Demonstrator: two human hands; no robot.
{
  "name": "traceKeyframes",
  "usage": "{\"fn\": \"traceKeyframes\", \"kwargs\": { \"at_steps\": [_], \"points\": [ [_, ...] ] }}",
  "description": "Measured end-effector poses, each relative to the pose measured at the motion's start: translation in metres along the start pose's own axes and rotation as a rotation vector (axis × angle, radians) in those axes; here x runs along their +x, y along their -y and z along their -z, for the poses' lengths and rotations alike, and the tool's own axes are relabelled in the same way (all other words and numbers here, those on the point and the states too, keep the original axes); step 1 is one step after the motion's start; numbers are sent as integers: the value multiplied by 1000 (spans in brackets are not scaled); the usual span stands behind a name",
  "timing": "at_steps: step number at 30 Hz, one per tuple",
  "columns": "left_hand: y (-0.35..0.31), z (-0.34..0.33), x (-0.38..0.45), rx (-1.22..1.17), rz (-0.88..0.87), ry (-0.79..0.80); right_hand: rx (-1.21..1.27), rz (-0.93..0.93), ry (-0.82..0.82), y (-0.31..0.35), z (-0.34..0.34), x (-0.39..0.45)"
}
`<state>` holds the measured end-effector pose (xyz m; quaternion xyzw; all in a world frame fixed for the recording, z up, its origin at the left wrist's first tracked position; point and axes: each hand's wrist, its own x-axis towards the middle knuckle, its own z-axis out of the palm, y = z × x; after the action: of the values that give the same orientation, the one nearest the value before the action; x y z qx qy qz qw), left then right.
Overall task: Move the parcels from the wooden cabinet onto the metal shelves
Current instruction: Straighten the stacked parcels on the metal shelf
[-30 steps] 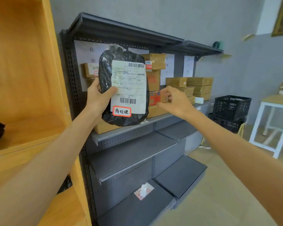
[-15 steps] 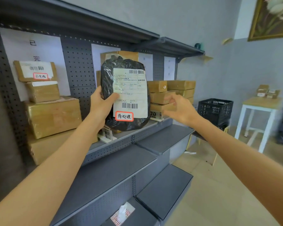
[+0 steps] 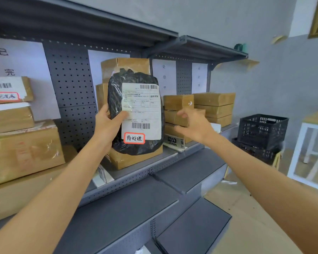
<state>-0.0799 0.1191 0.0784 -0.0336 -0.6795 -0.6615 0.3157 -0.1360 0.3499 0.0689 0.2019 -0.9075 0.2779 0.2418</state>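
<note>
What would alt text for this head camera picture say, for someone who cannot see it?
A person's left hand holds a black parcel with a white label upright before grey metal shelves stacked with cardboard boxes. The right hand reaches forward beside it, fingers loosely spread, holding nothing.

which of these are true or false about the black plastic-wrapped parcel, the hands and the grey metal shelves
1. The left hand grips the black plastic-wrapped parcel. True.
2. The right hand holds a brown cardboard box. False: it holds nothing, fingers spread.
3. The parcel's white label carries a red-bordered sticker. True.
4. The black plastic crate sits on the grey metal shelves. False: it stands beside them, right of the shelving.
</note>
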Motion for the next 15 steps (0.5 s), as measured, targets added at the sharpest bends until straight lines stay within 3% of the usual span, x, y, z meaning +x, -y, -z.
{"fn": "traceKeyframes", "kwargs": {
  "at_steps": [15],
  "points": [
    [13,-127,-6,80,39,-262,34,222,110,-123,32,53]
  ]
}}
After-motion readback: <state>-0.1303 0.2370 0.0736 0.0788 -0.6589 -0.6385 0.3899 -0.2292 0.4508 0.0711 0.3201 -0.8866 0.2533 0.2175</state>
